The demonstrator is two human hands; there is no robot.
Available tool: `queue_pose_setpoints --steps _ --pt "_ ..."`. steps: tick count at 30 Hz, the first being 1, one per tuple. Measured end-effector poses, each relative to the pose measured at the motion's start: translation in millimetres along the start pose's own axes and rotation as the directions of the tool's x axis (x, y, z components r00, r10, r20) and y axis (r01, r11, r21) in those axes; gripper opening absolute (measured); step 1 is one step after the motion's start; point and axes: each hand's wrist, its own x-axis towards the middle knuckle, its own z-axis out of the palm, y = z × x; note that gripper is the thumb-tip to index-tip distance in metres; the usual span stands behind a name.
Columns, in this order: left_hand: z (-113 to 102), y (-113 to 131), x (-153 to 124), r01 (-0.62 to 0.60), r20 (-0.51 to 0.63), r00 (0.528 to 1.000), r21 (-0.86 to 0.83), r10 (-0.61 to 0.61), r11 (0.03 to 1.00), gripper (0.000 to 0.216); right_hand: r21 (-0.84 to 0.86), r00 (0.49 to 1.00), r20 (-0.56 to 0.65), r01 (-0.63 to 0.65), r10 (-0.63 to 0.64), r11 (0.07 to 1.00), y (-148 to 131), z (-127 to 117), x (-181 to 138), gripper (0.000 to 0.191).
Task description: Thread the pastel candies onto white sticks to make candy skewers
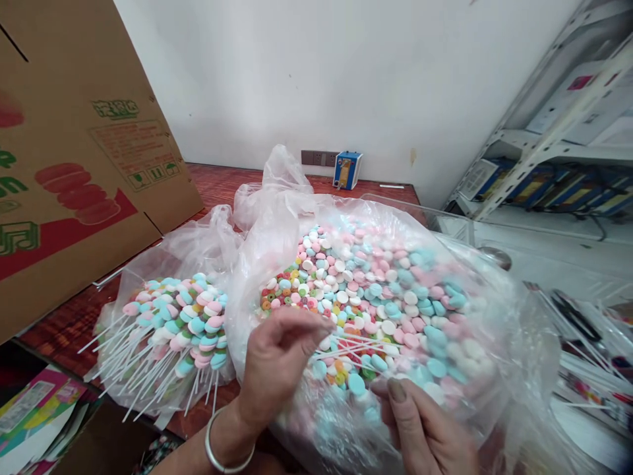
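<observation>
My left hand, with a bangle on its wrist, is over a large clear plastic bag of pastel candies. Its thumb and fingers are bent into a pinch; whatever is in the tips is too blurred to make out. Just right of it, several thin white sticks lie on the candies beside colourful ring-shaped candies. Lower right, my right hand has thumb and forefinger pressed together near a blue candy; I cannot see what they hold.
On the left, a smaller plastic bag holds several candy skewers with their sticks pointing forward. A cardboard box stands behind it on the reddish wooden table. A blue-and-white box is by the wall, and a white metal shelf stands right.
</observation>
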Motion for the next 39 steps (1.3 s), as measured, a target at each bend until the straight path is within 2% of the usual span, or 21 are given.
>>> queue_pose_setpoints --steps 1,2,3,4,5,6,7,8,10,11,12,14,15,17,20,23,26,29,32,35,39 --pt "0.6 0.9 -6.0 -0.111 0.115 0.988 0.058 0.104 0.992 0.015 0.149 0.995 0.060 -0.087 0.079 0.985 -1.0 0.8 1.7 0.038" --pt "1.9 0.8 -12.0 -0.222 0.286 0.939 0.088 0.189 0.971 0.020 0.297 0.983 0.103 -0.177 0.153 0.938 -2.2 1.7 4.7 0.041" --pt "3.7 -0.2 -17.7 -0.318 0.468 0.851 0.095 0.240 0.943 0.024 0.427 0.970 0.118 -0.244 0.214 0.871 -3.7 2.2 8.8 0.040" --pt "5.5 -2.0 -22.1 -0.393 0.621 0.742 0.094 0.255 0.915 0.030 0.527 0.958 0.111 -0.283 0.265 0.802 -5.6 2.0 13.4 0.037" --pt "7.0 -4.5 -24.6 -0.448 0.725 0.645 0.103 0.241 0.888 0.035 0.595 0.950 0.089 -0.291 0.299 0.749 -7.8 0.6 18.5 0.033" --pt "7.7 -7.3 -24.5 -0.497 0.778 0.588 0.130 0.222 0.858 0.040 0.637 0.947 0.062 -0.280 0.314 0.718 -10.1 -1.9 23.6 0.029" --pt "7.5 -10.2 -21.4 -0.540 0.785 0.583 0.182 0.210 0.822 0.044 0.660 0.949 0.020 -0.249 0.315 0.709 -12.2 -5.3 28.8 0.026" --pt "6.3 -13.0 -15.0 -0.568 0.753 0.626 0.262 0.202 0.780 0.046 0.662 0.953 -0.036 -0.203 0.301 0.721 -14.0 -9.3 34.2 0.025" --pt "1.6 -18.1 7.5 -0.554 0.600 0.772 0.475 0.209 0.684 0.042 0.582 0.960 -0.132 -0.125 0.245 0.803 -16.8 -16.0 45.9 0.025" --pt "-1.0 -20.6 22.5 -0.502 0.502 0.842 0.590 0.199 0.633 0.039 0.489 0.970 -0.136 -0.110 0.200 0.865 -18.0 -17.1 52.8 0.027" --pt "-3.3 -23.4 39.0 -0.441 0.429 0.887 0.686 0.168 0.579 0.035 0.365 0.984 -0.104 -0.099 0.146 0.926 -19.1 -15.6 60.7 0.028" --pt "-5.8 -30.1 71.5 -0.355 0.350 0.931 0.805 0.102 0.476 0.028 0.086 0.997 0.059 -0.045 0.040 0.995 -21.5 -3.9 79.1 0.026" --pt "-5.7 -34.0 85.5 -0.340 0.343 0.936 0.835 0.075 0.432 0.025 -0.023 0.991 0.132 0.010 -0.007 1.000 -22.5 6.3 89.4 0.023" --pt "-3.9 -42.1 105.7 -0.305 0.326 0.945 0.881 0.002 0.363 0.019 -0.214 0.979 0.193 0.107 -0.065 0.971 -22.7 32.0 110.0 0.019" --pt "-1.9 -49.9 115.2 -0.258 0.298 0.952 0.907 -0.074 0.334 0.014 -0.279 0.978 0.186 0.140 -0.090 0.950 -16.6 68.7 134.8 0.015" --pt "-7.2 -48.1 109.0 -0.178 0.221 0.973 0.909 -0.072 0.377 0.015 -0.335 0.983 0.148 0.150 -0.105 0.930 -5.6 84.7 147.4 0.018" --pt "-19.0 -40.6 97.9 0.003 0.058 0.993 0.864 -0.107 0.503 0.019 -0.397 0.987 0.119 0.148 -0.109 0.906 3.9 80.0 150.5 0.020" --pt "-32.3 -35.2 86.0 0.185 -0.091 0.981 0.686 -0.169 0.704 0.024 -0.439 0.985 0.136 0.160 -0.110 0.884 8.8 70.1 148.8 0.020" --pt "-42.7 -33.1 74.9 0.314 -0.186 0.947 0.385 -0.260 0.868 0.031 -0.449 0.975 0.184 0.193 -0.122 0.872 8.4 67.0 147.1 0.020" --pt "-48.5 -29.8 67.3 0.384 -0.233 0.906 0.105 -0.353 0.917 0.041 -0.449 0.968 0.215 0.218 -0.132 0.866 3.3 70.8 151.5 0.020" --pt "-50.7 -21.6 62.9 0.426 -0.234 0.865 -0.125 -0.444 0.896 0.047 -0.469 0.970 0.192 0.225 -0.151 0.854 -9.7 79.1 165.3 0.023"
